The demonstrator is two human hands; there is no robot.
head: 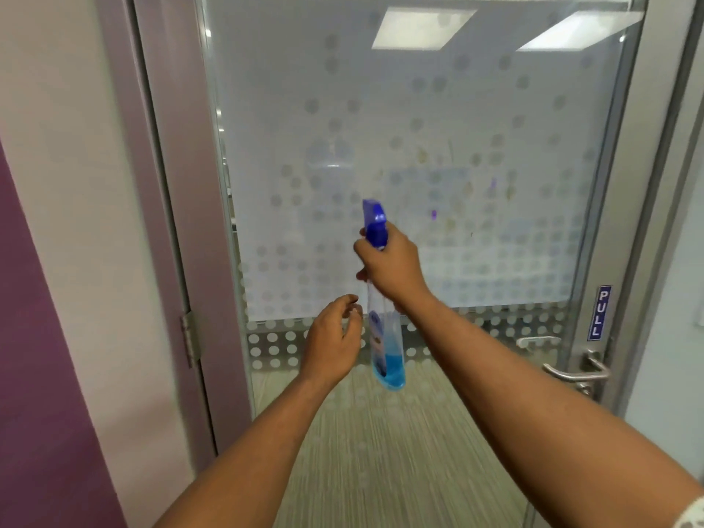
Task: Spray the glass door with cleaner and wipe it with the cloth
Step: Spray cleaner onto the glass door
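The glass door (pixel 476 120) fills the view ahead, frosted with a dotted pattern and marked by a few coloured smudges near its middle. My right hand (pixel 394 262) grips the neck of a clear spray bottle (pixel 386 348) with a blue trigger head and a little blue liquid at its bottom. The nozzle points up toward the glass. My left hand (pixel 332 339) hovers just left of the bottle's body, fingers curled and apart, holding nothing. No cloth is in view.
A metal lever handle (pixel 579 371) and a blue PULL sign (pixel 597 312) sit on the door's right frame. A hinge (pixel 190 337) and a lilac door frame stand at the left, beside a purple and white wall.
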